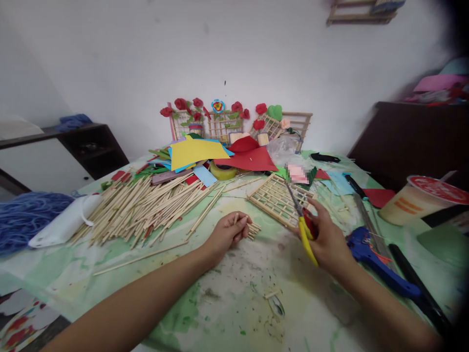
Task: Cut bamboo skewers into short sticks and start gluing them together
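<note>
My left hand is closed around a small bunch of short wooden sticks, whose ends poke out toward the right. In my right hand are scissors with yellow and red handles, the blades pointing up and away from me. Just beyond the blades lies a lattice panel of wooden sticks, flat on the table and partly covered by the scissors and fingers. A large heap of long wooden sticks spreads out left of my left hand.
A blue glue gun lies right of my right forearm, near a lidded cup. Coloured sheets and a tape roll lie at the back, before red paper flowers. Blue yarn sits far left.
</note>
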Demonstrator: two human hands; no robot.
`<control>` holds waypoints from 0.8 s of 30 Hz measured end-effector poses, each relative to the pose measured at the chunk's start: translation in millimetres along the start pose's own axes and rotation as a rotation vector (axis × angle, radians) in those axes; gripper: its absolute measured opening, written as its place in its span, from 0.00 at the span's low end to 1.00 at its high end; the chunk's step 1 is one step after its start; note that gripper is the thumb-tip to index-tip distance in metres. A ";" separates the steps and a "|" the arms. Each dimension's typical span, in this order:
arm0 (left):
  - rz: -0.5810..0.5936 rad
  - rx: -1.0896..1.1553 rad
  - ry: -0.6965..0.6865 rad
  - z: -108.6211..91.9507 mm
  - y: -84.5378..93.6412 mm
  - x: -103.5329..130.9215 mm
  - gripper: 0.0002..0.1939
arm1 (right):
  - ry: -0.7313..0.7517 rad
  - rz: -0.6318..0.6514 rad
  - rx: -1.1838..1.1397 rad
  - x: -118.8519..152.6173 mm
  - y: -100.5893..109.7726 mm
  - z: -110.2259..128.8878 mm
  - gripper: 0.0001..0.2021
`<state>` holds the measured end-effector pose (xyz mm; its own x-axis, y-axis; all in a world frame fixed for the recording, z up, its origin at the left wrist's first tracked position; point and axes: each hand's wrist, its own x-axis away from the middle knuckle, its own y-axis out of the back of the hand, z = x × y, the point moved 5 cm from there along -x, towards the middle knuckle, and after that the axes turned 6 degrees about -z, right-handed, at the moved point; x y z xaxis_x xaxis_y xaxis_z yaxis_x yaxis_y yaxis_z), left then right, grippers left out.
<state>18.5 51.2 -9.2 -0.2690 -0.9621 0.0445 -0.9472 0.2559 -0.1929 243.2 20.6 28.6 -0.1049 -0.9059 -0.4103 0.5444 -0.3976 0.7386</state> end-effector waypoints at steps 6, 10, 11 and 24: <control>-0.037 -0.148 -0.093 -6.8 -0.8 3.6 0.15 | 0.126 0.224 -0.040 20.6 -18.7 32.3 0.21; -0.020 -0.211 -0.149 -9.6 -3.0 6.0 0.16 | 0.189 0.256 0.097 25.7 -17.9 41.1 0.21; -0.010 -0.217 -0.165 -10.0 -3.7 6.4 0.16 | 0.211 0.265 0.114 26.7 -17.7 43.2 0.21; 0.046 -0.217 -0.206 -4.5 -5.6 6.8 0.17 | 0.243 0.327 0.115 32.2 -21.7 48.1 0.27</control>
<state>21.2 43.6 -3.4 -0.2928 -0.9422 -0.1631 -0.9559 0.2928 0.0247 188.0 -6.9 25.1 0.2648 -0.9319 -0.2480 0.4190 -0.1205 0.9000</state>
